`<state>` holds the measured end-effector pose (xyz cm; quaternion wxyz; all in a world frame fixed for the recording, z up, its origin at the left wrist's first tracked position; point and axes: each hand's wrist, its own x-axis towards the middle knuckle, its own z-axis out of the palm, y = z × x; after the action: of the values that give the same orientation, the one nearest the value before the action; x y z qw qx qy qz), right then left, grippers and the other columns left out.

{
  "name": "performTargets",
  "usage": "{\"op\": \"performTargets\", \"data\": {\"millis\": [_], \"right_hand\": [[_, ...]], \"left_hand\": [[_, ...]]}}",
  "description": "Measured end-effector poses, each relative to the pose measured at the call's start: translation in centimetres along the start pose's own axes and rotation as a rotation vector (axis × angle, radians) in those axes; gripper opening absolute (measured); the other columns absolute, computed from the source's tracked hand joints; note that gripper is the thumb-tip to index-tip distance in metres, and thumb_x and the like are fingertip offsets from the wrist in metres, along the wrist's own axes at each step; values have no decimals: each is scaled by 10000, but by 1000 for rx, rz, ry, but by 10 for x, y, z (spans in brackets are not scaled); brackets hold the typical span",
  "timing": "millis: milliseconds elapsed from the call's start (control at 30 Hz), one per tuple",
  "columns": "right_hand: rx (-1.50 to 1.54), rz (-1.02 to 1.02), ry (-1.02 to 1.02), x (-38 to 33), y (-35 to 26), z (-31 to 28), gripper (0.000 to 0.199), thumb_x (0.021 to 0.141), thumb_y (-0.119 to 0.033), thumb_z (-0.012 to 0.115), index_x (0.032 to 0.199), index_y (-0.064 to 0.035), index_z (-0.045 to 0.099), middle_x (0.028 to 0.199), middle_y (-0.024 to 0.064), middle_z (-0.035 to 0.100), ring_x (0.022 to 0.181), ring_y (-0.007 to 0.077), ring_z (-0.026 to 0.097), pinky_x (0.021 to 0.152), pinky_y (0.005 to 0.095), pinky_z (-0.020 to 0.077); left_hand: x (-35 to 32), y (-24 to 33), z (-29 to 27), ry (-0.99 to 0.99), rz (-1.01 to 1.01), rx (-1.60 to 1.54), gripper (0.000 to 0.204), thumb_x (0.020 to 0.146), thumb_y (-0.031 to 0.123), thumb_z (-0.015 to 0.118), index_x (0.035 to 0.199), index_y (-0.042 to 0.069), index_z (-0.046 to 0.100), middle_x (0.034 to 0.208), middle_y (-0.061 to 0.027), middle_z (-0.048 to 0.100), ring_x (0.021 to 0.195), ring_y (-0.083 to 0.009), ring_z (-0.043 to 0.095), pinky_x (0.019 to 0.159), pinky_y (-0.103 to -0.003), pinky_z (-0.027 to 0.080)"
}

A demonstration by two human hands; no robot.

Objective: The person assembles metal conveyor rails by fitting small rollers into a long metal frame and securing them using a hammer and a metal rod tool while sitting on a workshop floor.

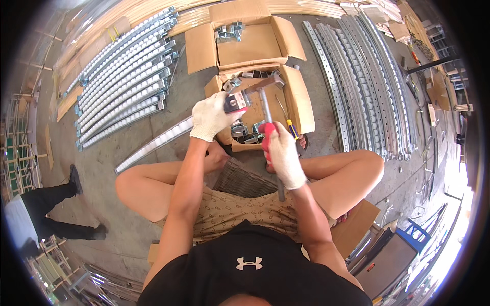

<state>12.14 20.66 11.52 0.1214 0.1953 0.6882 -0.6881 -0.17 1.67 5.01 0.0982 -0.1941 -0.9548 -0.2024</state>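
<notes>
Left hand: the gloved left hand is closed around the roller rail, near its upper end.
Roller rail: its white rollers slope from the left hand down toward the left knee.
Bracket: a metal bracket sits at the rail's end, just right of the left hand's fingers.
Right hand: the gloved right hand is wrapped around the handle of a hammer.
Hammer head: beyond both hands, near the bracket; whether they touch, I cannot tell.
Near box: an open cardboard box lies under and beyond the hands, with metal clips inside.
Screwdriver: a yellow-and-dark screwdriver lies just beyond the right hand.
Far box: another open box, farther ahead of both hands.
Rail rows: white-roller rails beyond the left hand, grey rails beyond the right.
</notes>
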Motion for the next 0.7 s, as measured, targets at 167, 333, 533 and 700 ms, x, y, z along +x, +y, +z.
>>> {"op": "performTargets", "data": {"millis": [167,333,533,700], "right_hand": [[125,-83,253,-16,-24,-26,246,1117,-195,419,1119,-45,614,650,-49,492,501,56,448,432,241,372],[-214,-155,158,8,-1,-4,234,1074,-189,477,1102,-16,632,701,90,617,602,196,575,588,354,487],[-166,-149,199,-14,-10,-6,279,1106,-220,440,1103,-19,634,652,-20,546,527,96,498,480,279,416],[97,-54,190,-4,-27,-16,289,1107,-242,446,1103,-25,636,643,-26,541,471,79,474,426,272,396]], "left_hand": [[-18,-6,0,41,-22,6,675,702,638,861,1061,84,721,888,-134,766,795,-314,756,686,-419,600],[1,-6,-9,26,-37,47,659,724,626,853,1040,61,725,887,-139,764,791,-314,755,681,-416,599],[-7,-1,-15,53,-15,23,665,728,607,854,1062,45,730,905,-144,766,796,-324,755,702,-409,602],[-4,-4,-27,3,-101,21,693,741,612,834,1107,32,728,935,-175,764,859,-348,753,772,-433,597]]}}
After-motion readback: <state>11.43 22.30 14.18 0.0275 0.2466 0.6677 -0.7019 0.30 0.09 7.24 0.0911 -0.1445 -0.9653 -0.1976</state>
